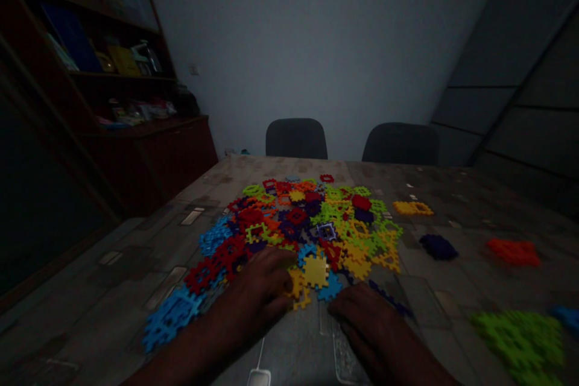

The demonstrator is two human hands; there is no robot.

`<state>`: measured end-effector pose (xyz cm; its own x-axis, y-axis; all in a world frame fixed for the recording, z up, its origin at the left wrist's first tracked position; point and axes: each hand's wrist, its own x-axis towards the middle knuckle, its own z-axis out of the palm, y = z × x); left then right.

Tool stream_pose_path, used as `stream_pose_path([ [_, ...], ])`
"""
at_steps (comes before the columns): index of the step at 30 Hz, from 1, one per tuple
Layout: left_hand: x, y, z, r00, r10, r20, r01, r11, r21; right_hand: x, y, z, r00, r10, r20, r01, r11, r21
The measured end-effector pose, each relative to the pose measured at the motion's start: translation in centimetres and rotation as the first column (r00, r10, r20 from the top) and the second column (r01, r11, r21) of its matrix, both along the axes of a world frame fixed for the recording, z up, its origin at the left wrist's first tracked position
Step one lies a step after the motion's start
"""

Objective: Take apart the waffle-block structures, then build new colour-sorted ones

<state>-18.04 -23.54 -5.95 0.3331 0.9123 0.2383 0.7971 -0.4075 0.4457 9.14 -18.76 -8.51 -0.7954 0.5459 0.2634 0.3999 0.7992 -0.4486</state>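
Observation:
A heap of flat, notched plastic interlocking tiles (296, 216) in many colours lies across the middle of the table. My left hand (265, 286) reaches over its near edge, fingers bent and apart, beside a yellow frame-shaped tile (298, 289); whether the fingertips touch it I cannot tell. A solid yellow square tile (315, 271) lies just beyond, on blue pieces. My right hand (368, 319) rests low at the near side, palm down, fingertips by a blue tile (330, 287). I see nothing held in it. Dark blue pieces (391, 298) lie just behind its knuckles.
Separate groups of tiles lie to the right: yellow (413, 208), dark blue (438, 246), orange-red (514, 251) and lime green (520, 338). Light blue tiles (172, 316) lie at the near left. Two dark chairs (296, 137) stand beyond the patterned table (122, 289); shelves (122, 75) are at left.

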Motion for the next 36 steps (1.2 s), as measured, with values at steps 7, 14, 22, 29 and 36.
stream_pose_path([
  [7,0.5,-1.0,0.2,0.99,-0.133,0.041,0.137,0.985,-0.104,0.0,0.2,0.0,0.991,-0.076,-0.108,0.083,0.995,0.064],
  [14,1.0,-1.3,2.1,0.99,-0.127,-0.067,0.115,0.98,-0.161,-0.9,0.5,-0.5,0.992,-0.1,-0.072,0.112,0.977,0.184],
  [22,1.0,-1.4,2.3,0.988,-0.076,-0.136,0.049,0.98,-0.193,-4.5,1.1,2.4,0.978,-0.176,0.116,0.157,0.974,0.161],
  [29,0.8,-1.6,3.0,0.991,0.036,-0.13,-0.059,0.983,-0.175,-6.1,2.3,1.5,0.975,-0.177,0.133,0.157,0.976,0.15],
  [36,0.2,-2.1,1.6,0.999,0.034,-0.042,-0.041,0.982,-0.182,-1.7,0.9,3.6,0.994,-0.109,0.006,0.108,0.988,0.113],
])
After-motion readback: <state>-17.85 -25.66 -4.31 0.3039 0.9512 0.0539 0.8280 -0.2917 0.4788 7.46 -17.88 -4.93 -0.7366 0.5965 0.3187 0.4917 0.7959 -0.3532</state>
